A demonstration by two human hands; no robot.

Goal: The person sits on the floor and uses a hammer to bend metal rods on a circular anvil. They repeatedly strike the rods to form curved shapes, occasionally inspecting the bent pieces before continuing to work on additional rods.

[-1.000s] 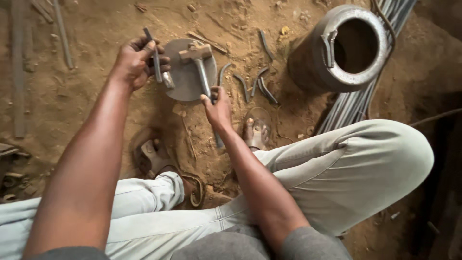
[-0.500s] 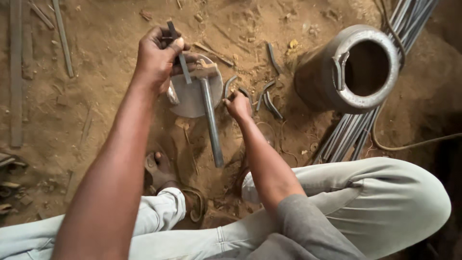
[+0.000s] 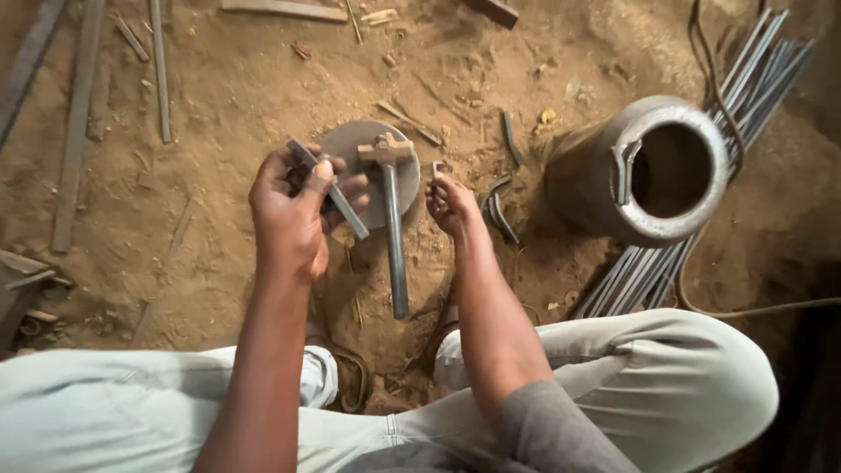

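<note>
My left hand (image 3: 293, 215) is raised above the dirt floor and grips a short flat metal strip (image 3: 337, 197) that slants down to the right. My right hand (image 3: 451, 203) reaches down beside a round metal disc (image 3: 350, 144) and pinches a small bent metal piece (image 3: 438, 168). A hammer (image 3: 392, 219) lies across the disc, its head on the disc and its metal handle pointing towards me, between my two hands.
A dented metal pot (image 3: 653, 171) lies on its side at the right. A bundle of thin metal rods (image 3: 745, 96) runs behind and under it. Several curved metal pieces (image 3: 499, 210) lie next to my right hand. Long bars (image 3: 158, 66) lie at upper left.
My left hand has come down and towards me with the strip. My right hand has moved onto the small bent piece. The hammer lies where it was on the disc.
</note>
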